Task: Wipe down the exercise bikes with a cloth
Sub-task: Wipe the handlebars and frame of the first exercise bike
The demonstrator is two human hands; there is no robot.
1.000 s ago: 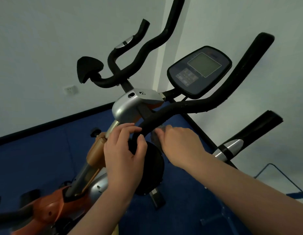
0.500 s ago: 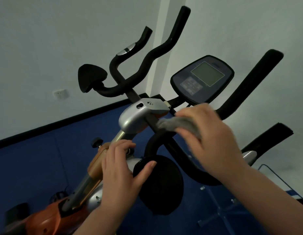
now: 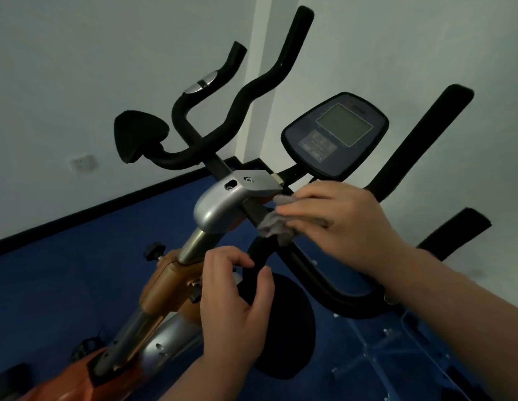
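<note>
An orange and silver exercise bike (image 3: 165, 287) fills the view, with black foam handlebars (image 3: 240, 102) and a dark console (image 3: 336, 134). My right hand (image 3: 338, 224) presses a crumpled grey cloth (image 3: 275, 224) against the black bar just right of the silver stem clamp (image 3: 226, 201). My left hand (image 3: 234, 302) grips the curved black handlebar section (image 3: 252, 261) below the clamp, beside a round black arm pad (image 3: 286, 325).
White walls meet in a corner behind the bike, with a wall socket (image 3: 84, 163) at left. Blue floor (image 3: 49, 285) lies below, edged by a black skirting. A transparent plastic stand (image 3: 376, 351) shows at the lower right.
My right hand rose from beside the arm pad to the bar by the clamp, then slid the cloth down and left. The left hand closed around the curved bar.
</note>
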